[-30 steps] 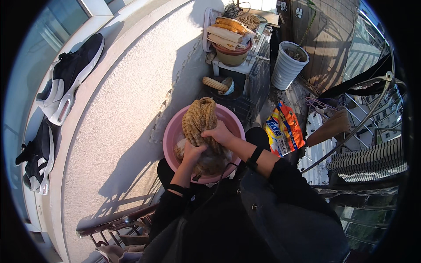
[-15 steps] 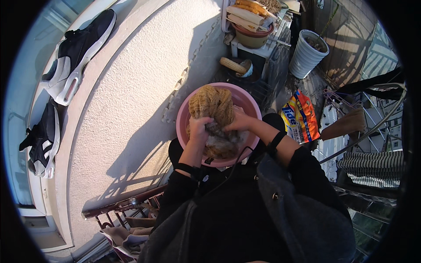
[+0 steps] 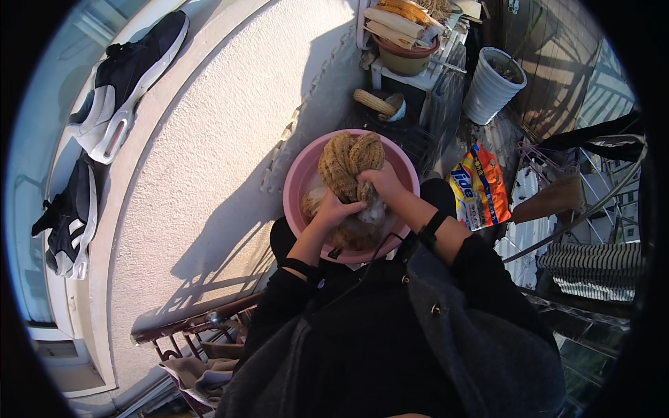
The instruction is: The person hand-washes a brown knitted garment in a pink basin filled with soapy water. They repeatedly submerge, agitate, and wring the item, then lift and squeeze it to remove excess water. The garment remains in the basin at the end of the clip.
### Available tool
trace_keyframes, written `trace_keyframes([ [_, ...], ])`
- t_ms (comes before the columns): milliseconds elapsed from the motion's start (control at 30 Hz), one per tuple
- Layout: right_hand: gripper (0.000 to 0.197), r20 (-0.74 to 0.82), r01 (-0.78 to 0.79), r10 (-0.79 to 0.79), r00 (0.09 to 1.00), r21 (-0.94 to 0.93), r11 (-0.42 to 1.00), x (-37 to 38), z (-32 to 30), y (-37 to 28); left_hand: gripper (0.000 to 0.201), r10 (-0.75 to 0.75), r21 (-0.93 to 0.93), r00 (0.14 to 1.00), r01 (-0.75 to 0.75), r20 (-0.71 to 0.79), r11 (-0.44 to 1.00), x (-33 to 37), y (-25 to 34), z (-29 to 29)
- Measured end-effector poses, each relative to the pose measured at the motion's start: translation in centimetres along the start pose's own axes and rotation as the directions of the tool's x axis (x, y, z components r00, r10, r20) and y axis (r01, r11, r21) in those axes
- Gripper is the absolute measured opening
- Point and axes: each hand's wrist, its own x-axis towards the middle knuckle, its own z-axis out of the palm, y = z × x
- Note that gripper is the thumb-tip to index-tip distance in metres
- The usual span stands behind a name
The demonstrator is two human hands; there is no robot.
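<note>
A wet tan knitted garment [image 3: 343, 167] is bunched and folded over inside a pink plastic basin [image 3: 295, 188]. My left hand [image 3: 336, 210] grips its lower left part, thumb pointing right. On the other side my right hand [image 3: 382, 182] is closed round the knit, close to my left. Below the hands, pale foam and a fluffy brownish-white mass [image 3: 354, 235] fill the near part of the basin; whether it belongs to the garment I cannot tell. Both wrists wear black bands.
A detergent bag [image 3: 479, 188] lies right of the basin. Beyond it are a white ribbed planter [image 3: 493, 87] and a pot [image 3: 405, 61] with dried corn. Black-and-white shoes [image 3: 132, 83] line the ledge at left. A brown railing [image 3: 188, 327] stands at near left.
The knit has been bunched and folded over, shifting right. My right hand has moved up onto it, and my left hand has slid right and lower, closer to the right hand.
</note>
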Motion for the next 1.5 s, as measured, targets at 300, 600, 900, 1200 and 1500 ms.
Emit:
trace_keyframes([
  [300, 0.038, -0.054, 0.067, -0.064, 0.996, 0.053, 0.996, 1.4, 0.6, 1.9, 0.053, -0.135, 0.105, 0.918, 0.186, -0.372, 0.977, 0.7, -1.0, 1.3],
  [600, 0.076, 0.147, 0.291, -0.352, 0.924, -0.868, 0.403, -3.4, -0.9, 0.5, 0.05, -0.267, -0.235, 0.86, 0.178, -0.435, 0.956, 1.7, -3.6, -1.2],
  [900, 0.048, -0.14, -0.094, 0.047, 0.989, -0.351, 0.932, 0.8, -2.5, 2.1, 0.065, 0.202, 0.492, 0.771, 0.162, -0.604, 0.855, 0.0, -0.6, 0.7],
  [1200, 0.03, -0.008, -0.115, 0.125, 0.992, 0.337, 0.934, -0.9, 0.9, -2.5, 0.057, -0.221, -0.318, 0.917, 0.112, -0.333, 0.941, -0.4, 4.7, 3.3],
  [1500, 0.027, 0.214, 0.121, -0.187, 0.959, 0.285, 0.951, -1.7, 4.5, -8.7, 0.06, 0.047, -0.371, 0.962, -0.149, -0.269, 0.917, 0.9, 10.7, 3.2],
])
